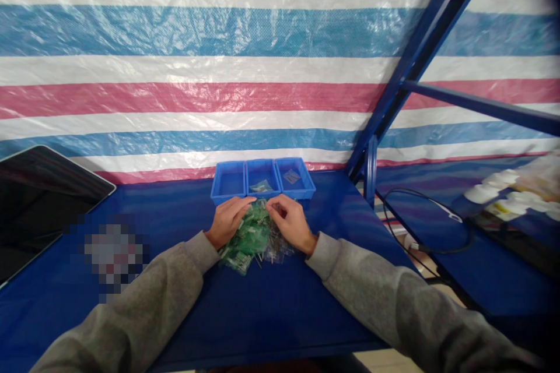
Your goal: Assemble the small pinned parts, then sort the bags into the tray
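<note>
Packets (255,237), green and clear, lie heaped at lower centre beneath half-curled left hand (230,220) and right hand (291,222); their grip cannot be told. Just above, the middle blue tray (261,169) holds pale packaging (261,186), the right tray (305,190) a clear packet (291,176).

Cannot make out anything pinched in left hand (230,220) or right hand (291,221). Hard to count packets in green pile (254,236), partly covered by both. Cannot read small packets (261,186) in blue trays (227,193) along desk's (262,320) far edge. Pixelated beyond recognition: patch (114,253) toward desk's left edge. Cut off at left: dark screen (44,210). Blurred beyond desk's right edge: white containers (503,186).
</note>
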Available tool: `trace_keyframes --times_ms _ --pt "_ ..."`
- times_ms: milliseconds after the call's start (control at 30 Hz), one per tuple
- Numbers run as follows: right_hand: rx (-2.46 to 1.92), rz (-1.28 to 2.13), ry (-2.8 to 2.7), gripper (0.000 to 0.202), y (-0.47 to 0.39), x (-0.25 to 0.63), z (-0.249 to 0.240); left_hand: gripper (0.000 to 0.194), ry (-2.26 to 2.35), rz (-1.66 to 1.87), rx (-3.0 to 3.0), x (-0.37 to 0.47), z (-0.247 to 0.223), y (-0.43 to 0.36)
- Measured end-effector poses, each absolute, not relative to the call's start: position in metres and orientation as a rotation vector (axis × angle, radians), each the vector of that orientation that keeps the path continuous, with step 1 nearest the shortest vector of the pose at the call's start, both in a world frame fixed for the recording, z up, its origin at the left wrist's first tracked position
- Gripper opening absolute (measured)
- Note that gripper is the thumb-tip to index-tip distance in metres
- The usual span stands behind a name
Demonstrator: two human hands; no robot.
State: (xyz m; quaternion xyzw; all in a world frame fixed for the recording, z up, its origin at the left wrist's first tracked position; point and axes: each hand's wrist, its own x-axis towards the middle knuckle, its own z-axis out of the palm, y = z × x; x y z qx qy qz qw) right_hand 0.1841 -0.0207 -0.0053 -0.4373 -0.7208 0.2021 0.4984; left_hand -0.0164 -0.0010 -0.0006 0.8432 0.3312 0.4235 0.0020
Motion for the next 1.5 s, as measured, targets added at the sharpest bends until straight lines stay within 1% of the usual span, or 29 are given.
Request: trace_keyframes --times_ms 133,400,600,967,1100,1267,1500 --pt "-1.056 0.485 -1.741 0.018 -0.0213 0.1844 -0.0045 0.024 0.993 1.338 2.664 -0.0165 -0.0019 -0.0010" --pt "-1.029 0.509 -1.701 0.020 -0.0211 0.1852 -0.0062 0.020 0.965 1.323 2.608 -0.0139 -0.0004 -0.0004" --pt "-1.015 0.504 -1.732 0.019 -0.0209 0.1851 -0.0051 0.014 0.966 1.382 2.608 -0.0131 -0.0025 0.0011" --pt "-0.949 0.482 -1.801 0.020 -0.0212 0.1846 -0.0053 0.017 0.866 1.421 2.670 -0.0127 -0.0027 0.0016" --pt "-0.949 0.505 -1.745 0.019 -0.0226 0.1855 -0.0039 0.016 0.880 1.458 2.641 -0.0114 0.0010 0.0006" --pt "-0.959 0.521 -1.696 0.021 -0.0223 0.1856 -0.0046 0.007 0.910 1.471 2.601 -0.0108 0.0062 -0.0007" --pt "-0.985 0.510 -1.686 0.019 -0.0220 0.1849 -0.0054 0.008 0.943 1.420 2.590 -0.0118 0.0058 -0.0008"
